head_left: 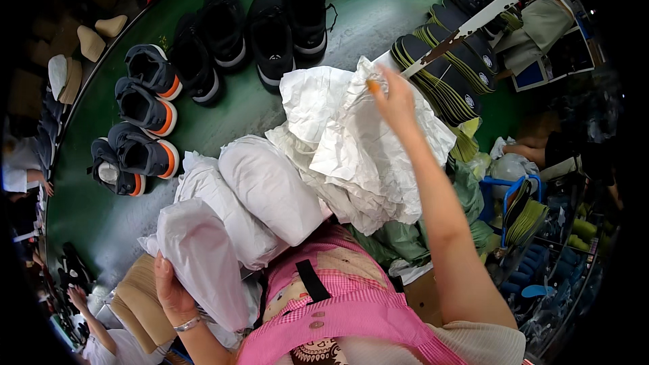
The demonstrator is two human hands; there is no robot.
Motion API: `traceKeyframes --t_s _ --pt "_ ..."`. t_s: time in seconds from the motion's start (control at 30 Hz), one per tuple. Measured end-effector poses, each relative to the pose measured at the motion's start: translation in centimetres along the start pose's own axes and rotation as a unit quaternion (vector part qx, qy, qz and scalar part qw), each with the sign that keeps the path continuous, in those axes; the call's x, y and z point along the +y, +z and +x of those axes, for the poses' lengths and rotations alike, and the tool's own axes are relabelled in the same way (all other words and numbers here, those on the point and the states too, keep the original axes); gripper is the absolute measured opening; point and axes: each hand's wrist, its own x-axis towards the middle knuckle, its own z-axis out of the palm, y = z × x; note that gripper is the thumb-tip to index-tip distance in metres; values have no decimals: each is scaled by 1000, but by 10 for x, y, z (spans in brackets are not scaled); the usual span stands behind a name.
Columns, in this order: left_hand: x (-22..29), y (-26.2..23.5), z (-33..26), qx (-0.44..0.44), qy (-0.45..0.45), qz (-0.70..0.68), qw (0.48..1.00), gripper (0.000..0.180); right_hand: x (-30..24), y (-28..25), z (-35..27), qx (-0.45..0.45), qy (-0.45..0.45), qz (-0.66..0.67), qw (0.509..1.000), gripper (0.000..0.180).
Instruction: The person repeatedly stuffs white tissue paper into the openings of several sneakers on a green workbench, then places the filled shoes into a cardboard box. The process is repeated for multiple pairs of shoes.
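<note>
My left hand [174, 292], with a bracelet at the wrist, grips the side of a smooth white wrapped bundle [201, 257], rounded and long like a covered shoe form. Its contents are hidden. Beside it lie more white wrapped bundles [267, 186], close against my pink checked apron [351, 311]. My right hand [397, 103] reaches over a heap of crumpled white paper [358, 162] and pinches the upper part of a sheet. Something orange covers one fingertip of that hand, which is slightly blurred.
Dark sneakers with orange heels [145, 105] and black sneakers [270, 34] stand on the green table [223, 118]. Stacked dark insoles with green edges [439, 67] lie right, beside a worn white metal bar [487, 17]. Tan padded forms [142, 304] sit left. Other people work around the table.
</note>
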Motion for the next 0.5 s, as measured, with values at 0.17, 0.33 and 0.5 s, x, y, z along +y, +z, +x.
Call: traceKeyframes --t_s 0.17,0.33,0.5 --pt "-18 41 10 -1 0 9 1000 53 71 -1 59 -271 134 -70 951 53" --pt "-22 83 24 -47 -10 20 999 52 60 -26 81 -373 193 -19 907 55" --pt "-29 119 37 -71 -56 -40 995 46 94 -41 70 -435 210 -113 868 59"
